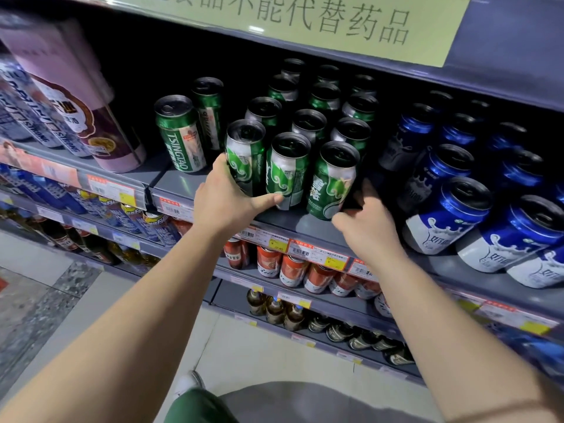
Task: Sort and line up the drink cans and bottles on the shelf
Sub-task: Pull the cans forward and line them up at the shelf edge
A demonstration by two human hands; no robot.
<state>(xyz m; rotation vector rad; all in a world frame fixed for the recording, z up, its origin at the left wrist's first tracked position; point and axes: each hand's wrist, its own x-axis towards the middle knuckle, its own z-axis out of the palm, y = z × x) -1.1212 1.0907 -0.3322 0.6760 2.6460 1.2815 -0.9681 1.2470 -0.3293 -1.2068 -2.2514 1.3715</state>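
Head view shows our two hands at the front row of green cans on the shelf [213,186]. Our left hand [225,196] wraps around the first green can [244,157], with the thumb reaching across to the low part of the middle green can [287,169]. Our right hand [366,221] sits just at 3 o'clock from the third green can [332,181], fingers bent toward its bottom. We cannot tell if it is touching the can or gripping it.

We think these cans are full, so they feel a bit heavy. They are hard and smooth and could slip. Holding them around the middle or low down seems best, not by the top.

More green cans stand in rows at 12 o'clock, close together. A Tsingtao can [180,135] stands at 10 o'clock with a gap beside it. Blue and white cans [445,215] crowd in at 3 o'clock. The shelf edge is near, at 6 o'clock, so we should slide the cans slowly, or one may tip off.
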